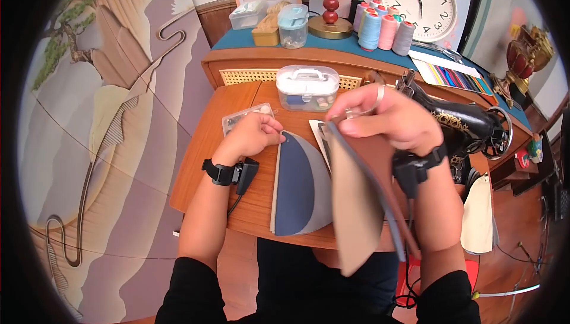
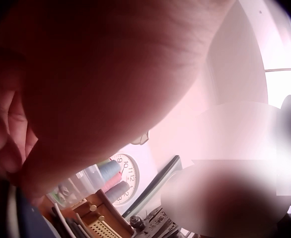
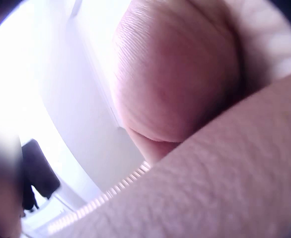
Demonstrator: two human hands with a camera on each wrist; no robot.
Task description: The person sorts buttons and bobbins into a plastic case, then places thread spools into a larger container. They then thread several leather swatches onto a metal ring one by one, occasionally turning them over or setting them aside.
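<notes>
My left hand (image 1: 252, 136) has its thumb and fingertips closed on the top corner of a dark blue half-round panel (image 1: 295, 187). This panel has a grey-blue curved side and a pale straight edge, and it lies over the wooden table. In the left wrist view, the curled fingers (image 2: 6, 148) are close to the panel's dark blue edge (image 2: 31, 218). Raised at the right, my right hand (image 1: 395, 119) pinches the top of a brown panel (image 1: 374, 155) with a beige side (image 1: 353, 205) hanging down, blurred. The right wrist view is filled mostly by skin.
A clear lidded box (image 1: 307, 89) stands at the table's back, with a small clear case (image 1: 261, 110) behind the left hand. A black sewing machine (image 1: 469, 119) stands at the right. Thread spools (image 1: 369, 30) and a clock (image 1: 418, 3) are on the blue-topped shelf.
</notes>
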